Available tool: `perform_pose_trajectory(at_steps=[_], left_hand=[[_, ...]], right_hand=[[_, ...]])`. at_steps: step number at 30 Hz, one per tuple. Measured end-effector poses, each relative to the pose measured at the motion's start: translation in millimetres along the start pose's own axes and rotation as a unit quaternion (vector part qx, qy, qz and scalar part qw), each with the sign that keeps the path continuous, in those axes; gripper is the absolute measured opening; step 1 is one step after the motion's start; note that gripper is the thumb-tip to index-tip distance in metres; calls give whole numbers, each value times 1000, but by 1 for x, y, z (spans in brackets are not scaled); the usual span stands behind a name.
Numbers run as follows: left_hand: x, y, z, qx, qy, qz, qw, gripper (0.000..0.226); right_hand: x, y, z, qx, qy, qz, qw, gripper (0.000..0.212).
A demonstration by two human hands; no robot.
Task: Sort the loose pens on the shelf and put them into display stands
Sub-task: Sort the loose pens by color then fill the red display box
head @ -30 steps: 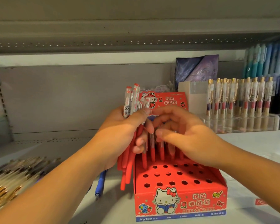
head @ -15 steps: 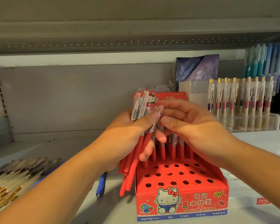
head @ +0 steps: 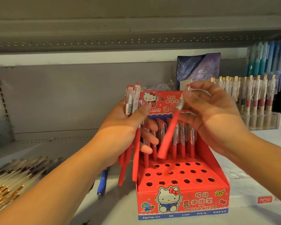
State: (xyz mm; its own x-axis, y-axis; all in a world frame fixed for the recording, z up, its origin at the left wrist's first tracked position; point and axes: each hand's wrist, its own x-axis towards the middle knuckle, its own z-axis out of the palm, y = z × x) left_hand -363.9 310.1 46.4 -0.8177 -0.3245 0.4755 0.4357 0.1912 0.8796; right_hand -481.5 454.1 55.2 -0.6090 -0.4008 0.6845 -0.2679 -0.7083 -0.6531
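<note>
Hands over red display stand (head: 182,190), which sits on the shelf (head: 258,143) at centre frame. Left hand (head: 126,125) at 9 o'clock of the stand, fingers curled round a bundle of red pens (head: 131,101); clear caps stick up above the fist, red barrels hang below it beside the stand's left wall. Right hand (head: 217,114) at 1 o'clock of the stand, thumb and fingers pinching a single red pen (head: 170,130) near its clear cap end. Pen tilted, red barrel pointing down toward 7 o'clock, tip just above the holed top; blurred. Back rows of the stand filled with upright pens (head: 183,137); front rows of holes open. Blue pen (head: 102,182) flat on the shelf at 8 o'clock of the stand. Loose gold-trimmed pens (head: 11,177) heaped far left.
</note>
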Motion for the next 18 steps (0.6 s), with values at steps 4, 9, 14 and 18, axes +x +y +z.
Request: perform_pose_trajectory(at_steps=[4,9,14,18], left_hand=[[0,-1,-1,24,14,18,999,24],[1,-2,-2,30,18,36,999,27],[1,-1,-2,18,1,34,999,37],[1,-2,-3,25,-5,32,999,39]], right_hand=[[4,0,-5,-96,45,-13,994,15],[-2,11,-2,-163,26,-12,986,26],[-3,17,-3,-227,-3,-3,974,30],[-6,20,-4,-267,-40,-21,963,30]])
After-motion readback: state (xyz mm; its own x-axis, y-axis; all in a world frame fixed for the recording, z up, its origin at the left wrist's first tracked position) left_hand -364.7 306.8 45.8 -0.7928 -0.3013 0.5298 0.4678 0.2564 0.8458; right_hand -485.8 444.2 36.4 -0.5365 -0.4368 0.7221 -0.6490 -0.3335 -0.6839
